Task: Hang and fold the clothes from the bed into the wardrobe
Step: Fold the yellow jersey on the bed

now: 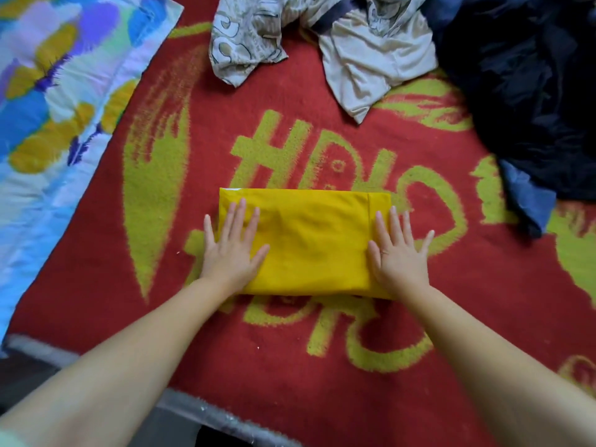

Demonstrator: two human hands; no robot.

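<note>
Surface: a red woven blanket with coarse yellow-green lettering and leaf shapes [200, 175] covered the bed and filled most of the view. Its pile looked rough and nubby, the lettering fuzzy at the edges. At the nearest edge a pale grey fringed border [206, 411] ran along the blanket, with dark floor or shadow below it.

Item 1: a yellow garment folded into a flat smooth rectangle [306, 240] lay on the middle of the blanket, long side running left to right. A seam or hem line showed near its right end.

Item 2: the left hand [230, 250] lay flat on the left end of the yellow rectangle, fingers straight and spread, gripping nothing.

Item 3: the right hand [400, 253] lay flat on the right end, fingers likewise straight and spread, partly over the blanket. Both forearms were bare.

Item 4: a crumpled cream garment with grey print and dark trim [322, 43] lay farther back, well apart from the folded piece.

Item 5: a heap of dark navy cloth [522, 91] lay at the far right, with a lighter blue edge hanging toward the viewer.

Item 6: a smooth sheet printed in blue, lilac and mustard patches [54, 91] lay along the left side.
</note>
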